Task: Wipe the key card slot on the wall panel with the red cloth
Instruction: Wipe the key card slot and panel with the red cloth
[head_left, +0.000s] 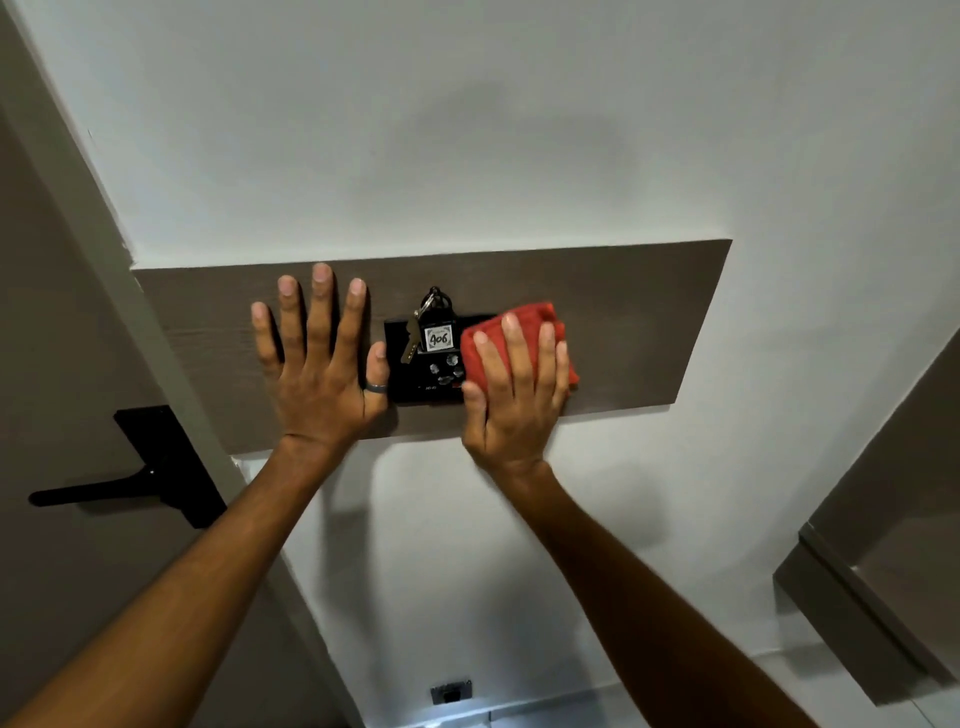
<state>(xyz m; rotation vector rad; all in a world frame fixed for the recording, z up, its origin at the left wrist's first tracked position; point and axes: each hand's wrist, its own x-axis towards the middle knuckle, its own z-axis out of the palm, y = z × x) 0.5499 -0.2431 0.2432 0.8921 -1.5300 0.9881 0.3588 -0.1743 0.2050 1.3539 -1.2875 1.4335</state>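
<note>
Far left: black door handle (124, 480) on a brown door. Left hand (322, 364) lies flat on the wood wall panel (623, 312), fingers (319, 306) spread wide, a ring (376, 387) on the thumb, thumb tip touching the left edge of the black key card slot (415, 374). A key tag (438, 338) marked 406 sits in the slot, keys hanging beside it. Right hand (514, 395) presses the red cloth (530, 325) over the slot's right edge, fingers together and flat on it. Low on the wall, a small socket (451, 691).
</note>
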